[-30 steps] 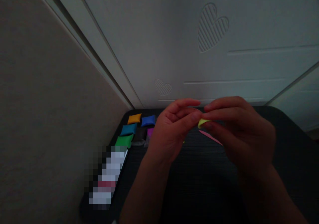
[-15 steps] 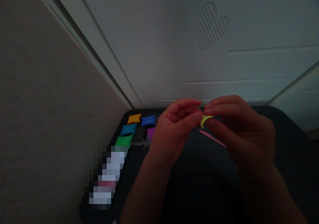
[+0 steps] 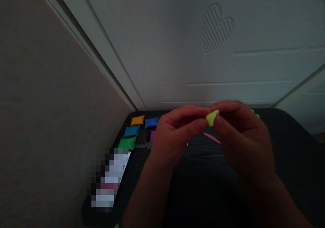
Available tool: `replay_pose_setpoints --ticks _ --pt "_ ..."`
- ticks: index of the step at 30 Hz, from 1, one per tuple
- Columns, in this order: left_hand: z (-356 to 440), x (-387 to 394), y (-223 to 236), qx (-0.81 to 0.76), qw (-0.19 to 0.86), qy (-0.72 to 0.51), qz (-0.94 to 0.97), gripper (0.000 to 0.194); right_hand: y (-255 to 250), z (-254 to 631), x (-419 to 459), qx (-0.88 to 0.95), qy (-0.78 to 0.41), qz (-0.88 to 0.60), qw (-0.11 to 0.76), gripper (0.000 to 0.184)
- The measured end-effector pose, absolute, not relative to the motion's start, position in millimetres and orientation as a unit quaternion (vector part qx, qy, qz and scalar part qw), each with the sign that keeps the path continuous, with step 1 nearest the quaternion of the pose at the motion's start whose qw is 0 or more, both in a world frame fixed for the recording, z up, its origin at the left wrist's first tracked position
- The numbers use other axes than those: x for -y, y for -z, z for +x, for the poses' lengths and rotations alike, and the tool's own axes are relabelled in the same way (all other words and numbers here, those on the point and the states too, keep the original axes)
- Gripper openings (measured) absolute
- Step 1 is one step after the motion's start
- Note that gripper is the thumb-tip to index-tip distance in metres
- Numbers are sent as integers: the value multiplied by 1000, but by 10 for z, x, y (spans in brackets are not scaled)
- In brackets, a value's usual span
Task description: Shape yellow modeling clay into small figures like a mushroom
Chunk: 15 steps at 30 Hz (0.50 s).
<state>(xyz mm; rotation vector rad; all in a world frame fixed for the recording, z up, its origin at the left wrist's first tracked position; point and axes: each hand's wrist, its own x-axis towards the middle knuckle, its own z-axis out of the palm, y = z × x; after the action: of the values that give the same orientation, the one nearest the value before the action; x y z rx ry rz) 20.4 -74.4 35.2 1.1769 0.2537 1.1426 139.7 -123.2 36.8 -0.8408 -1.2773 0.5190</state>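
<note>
A small lump of yellow modelling clay (image 3: 211,118) is pinched between my two hands above the dark table. My left hand (image 3: 175,133) grips its left side with thumb and fingertips. From the right, the thumb and fingers of my right hand (image 3: 246,136) press on it. The lump looks rounded below and tapers toward its upper right. Beneath the hands lies a pink modelling knife (image 3: 211,138), its right end hidden by my right hand.
Packets of clay lie at the table's back left: orange (image 3: 137,120), blue (image 3: 151,122), teal (image 3: 131,131), green (image 3: 127,142), black (image 3: 142,137) and a partly hidden purple one. A blurred-out phone-like slab (image 3: 111,180) lies nearer. Something green (image 3: 256,113) shows behind my right hand. A white panel (image 3: 142,45) stands behind.
The yellow clay has been turned and shows a broader, fuller face. My right hand has shifted slightly left, uncovering the green thing behind it. My left fingertips have closed onto the lump.
</note>
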Motion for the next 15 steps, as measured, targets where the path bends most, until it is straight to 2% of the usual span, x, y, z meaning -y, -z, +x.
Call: replay_pose_setpoints --ticks 3,7,11,15 --pt "210 734 -349 -119 673 -508 524 15 -400 1438 1253 592 -156 -408 677 20" --pt "203 733 -329 -101 688 -497 519 15 -445 1472 1280 609 -91 -420 667 14" --pt "195 739 -323 -105 692 -495 514 13 -447 1466 1277 607 -105 -414 670 13" --pt "195 731 -324 -108 695 -493 513 12 -441 1485 1268 618 -137 -405 660 26"
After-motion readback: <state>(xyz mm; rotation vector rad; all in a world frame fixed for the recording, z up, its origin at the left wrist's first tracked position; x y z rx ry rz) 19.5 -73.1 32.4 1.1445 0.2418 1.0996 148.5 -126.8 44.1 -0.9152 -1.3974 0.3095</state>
